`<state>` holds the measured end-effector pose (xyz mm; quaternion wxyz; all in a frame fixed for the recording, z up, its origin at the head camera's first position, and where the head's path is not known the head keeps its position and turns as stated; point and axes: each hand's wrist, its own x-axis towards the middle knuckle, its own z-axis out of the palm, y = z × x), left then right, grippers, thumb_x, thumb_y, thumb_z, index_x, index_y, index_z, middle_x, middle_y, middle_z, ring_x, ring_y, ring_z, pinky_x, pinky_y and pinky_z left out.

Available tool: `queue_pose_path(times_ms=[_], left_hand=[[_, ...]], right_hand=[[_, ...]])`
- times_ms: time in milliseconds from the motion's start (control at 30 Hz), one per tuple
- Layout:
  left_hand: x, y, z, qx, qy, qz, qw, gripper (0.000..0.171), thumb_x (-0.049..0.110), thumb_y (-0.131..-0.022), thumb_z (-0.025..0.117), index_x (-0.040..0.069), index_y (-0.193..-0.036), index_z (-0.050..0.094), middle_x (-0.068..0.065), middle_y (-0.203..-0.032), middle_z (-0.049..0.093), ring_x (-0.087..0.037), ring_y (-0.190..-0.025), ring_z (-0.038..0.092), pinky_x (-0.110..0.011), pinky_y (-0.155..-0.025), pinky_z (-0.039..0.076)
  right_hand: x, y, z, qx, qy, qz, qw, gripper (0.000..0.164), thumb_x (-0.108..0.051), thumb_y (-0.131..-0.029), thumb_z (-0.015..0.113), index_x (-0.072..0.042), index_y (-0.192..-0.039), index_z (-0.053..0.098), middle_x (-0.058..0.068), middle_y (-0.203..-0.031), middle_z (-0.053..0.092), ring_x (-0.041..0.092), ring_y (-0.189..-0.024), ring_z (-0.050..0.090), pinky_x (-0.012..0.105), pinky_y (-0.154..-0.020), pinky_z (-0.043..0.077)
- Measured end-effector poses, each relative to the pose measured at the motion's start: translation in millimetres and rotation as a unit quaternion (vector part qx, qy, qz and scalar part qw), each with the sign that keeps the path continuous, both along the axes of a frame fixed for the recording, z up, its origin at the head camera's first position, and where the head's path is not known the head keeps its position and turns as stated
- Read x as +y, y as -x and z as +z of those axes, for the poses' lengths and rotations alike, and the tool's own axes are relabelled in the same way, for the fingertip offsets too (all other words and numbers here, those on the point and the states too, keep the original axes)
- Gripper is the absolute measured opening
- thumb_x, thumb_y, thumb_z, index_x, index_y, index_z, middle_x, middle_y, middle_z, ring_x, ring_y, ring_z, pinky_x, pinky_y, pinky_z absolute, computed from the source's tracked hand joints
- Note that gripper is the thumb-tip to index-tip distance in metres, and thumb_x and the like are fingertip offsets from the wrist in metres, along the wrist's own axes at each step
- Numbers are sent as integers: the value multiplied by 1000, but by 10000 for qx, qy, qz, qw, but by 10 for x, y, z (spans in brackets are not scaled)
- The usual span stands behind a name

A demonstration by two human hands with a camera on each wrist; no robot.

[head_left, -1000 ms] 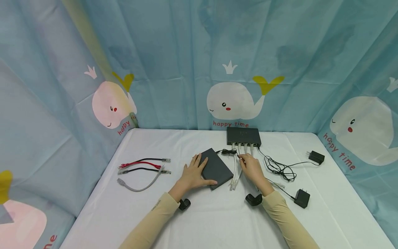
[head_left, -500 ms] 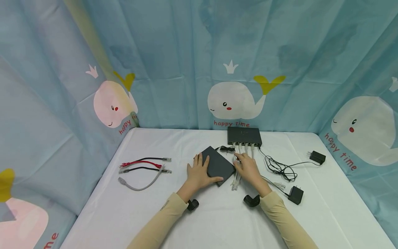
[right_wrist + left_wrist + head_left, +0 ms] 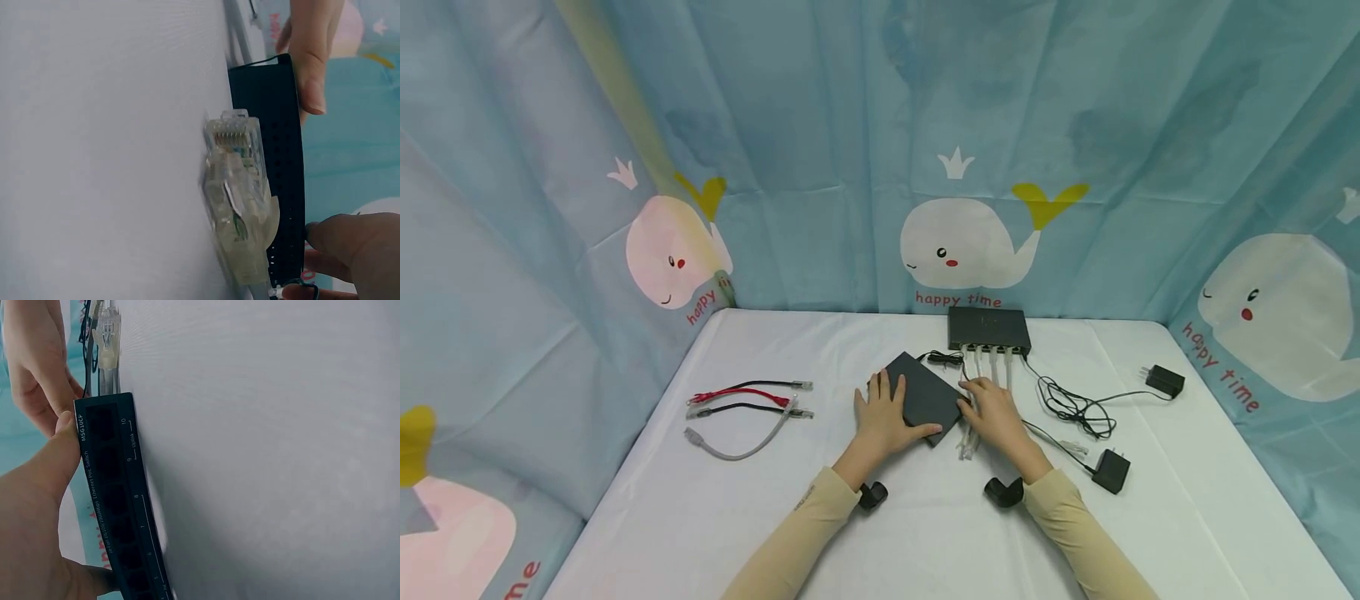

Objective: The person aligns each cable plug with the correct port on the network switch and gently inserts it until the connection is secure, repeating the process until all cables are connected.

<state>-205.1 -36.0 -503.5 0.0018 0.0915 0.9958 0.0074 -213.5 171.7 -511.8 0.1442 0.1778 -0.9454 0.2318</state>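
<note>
Pale-blue printed fabric curtain (image 3: 820, 125) rising behind the far edge of a rectangular desk covered in white cloth (image 3: 925, 550). Near the middle of the desk, well short of its far edge, lies the task's thing, a flat black rectangular switch box (image 3: 928, 398), set obliquely; compared with a second earlier it is turned slightly, its right corner now farther from the near edge. A second black box with cables in its front sockets (image 3: 988, 325) stands unchanged at the far edge. The left hand (image 3: 880, 425) lies open, fingers spread across the box. The right hand (image 3: 996, 412), which a second earlier was at the cord just beyond, has come down to the box's right corner; its fingers are bent and touch the casing, but whether they also pinch a cord cannot be told. The shift suggests that the work has passed from cord to box, with both hands now engaged at one object. Towards the right edge, the nearer black block-shaped power adapter (image 3: 1111, 471) has slid leftward, presumably drawn by its cord; the farther black power adapter (image 3: 1165, 381) has not moved. Smallest are a tied bundle of thin black cord (image 3: 942, 358), just beyond the box, and transparent plastic cable plugs (image 3: 234, 200), lying on the cloth beside it.
</note>
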Motion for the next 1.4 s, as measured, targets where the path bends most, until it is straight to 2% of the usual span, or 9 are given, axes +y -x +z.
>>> queue_pose_path(times_ms=[167, 300, 467, 600, 800, 933, 1133, 1400], left_hand=[[-51, 5, -26, 5, -172, -92, 9998, 103, 86, -72, 32, 17, -148, 24, -19, -152, 19, -36, -139, 19, -60, -106, 22], [-137, 17, -45, -16, -527, -252, 9983, 88, 76, -81, 34, 19, -148, 25, -16, -152, 20, -34, -140, 19, -61, -107, 19], [-274, 18, -26, 188, -762, -488, 9957, 80, 69, -85, 39, 17, -145, 34, -13, -150, 28, -34, -138, 25, -62, -107, 18], [-388, -16, -10, 216, -900, -544, 9942, 76, 65, -85, 44, 16, -143, 38, -13, -149, 31, -37, -136, 27, -62, -107, 18], [-520, -53, 38, 129, -1079, -580, 9924, 70, 58, -85, 53, 15, -140, 43, -15, -147, 33, -38, -136, 27, -63, -106, 18], [-618, -77, 73, 179, -1084, -513, 9926, 65, 54, -86, 56, 14, -136, 48, -16, -144, 37, -37, -135, 29, -63, -106, 19], [-821, -97, 121, 341, -1367, -306, 9895, 59, 47, -86, 61, 9, -130, 55, -19, -140, 42, -39, -132, 34, -64, -103, 23], [-1129, -98, 198, 610, -1663, 220, 9839, 54, 37, -83, 67, 5, -126, 58, -22, -132, 50, -42, -122, 43, -61, -96, 35]], right_hand=[[-13, -26, -29, -42, -161, 49, 9999, 36, -22, -88, 64, -3, -119, 61, 22, -123, 55, 37, -109, 56, 56, -90, 43], [-14, -56, -38, -154, -130, 63, 9998, 38, -23, -89, 63, -3, -122, 60, 27, -134, 46, 42, -119, 48, 58, -94, 39], [-12, -62, -55, 18, -203, 149, 9997, 41, -23, -88, 64, -2, -123, 59, 25, -139, 40, 41, -127, 40, 62, -102, 29], [-29, -70, -47, 155, -250, 469, 9985, 46, -23, -87, 66, -4, -127, 56, 23, -139, 41, 40, -128, 38, 64, -104, 23], [-60, -95, -40, 152, -404, 1085, 9932, 43, -26, -88, 65, -6, -125, 58, 20, -136, 46, 38, -127, 42, 64, -106, 18], [-76, -117, -29, -96, -417, 1229, 9915, 51, -37, -85, 66, -8, -126, 58, 20, -137, 45, 35, -126, 44, 63, -106, 19], [-80, -132, -9, -436, -556, 1248, 9897, 70, -56, -78, 65, -12, -132, 54, 19, -142, 40, 36, -130, 38, 60, -109, 15], [-87, -147, 2, -579, -613, 1224, 9889, 75, -60, -78, 63, -13, -134, 51, 19, -144, 37, 36, -133, 35, 60, -110, 13]])
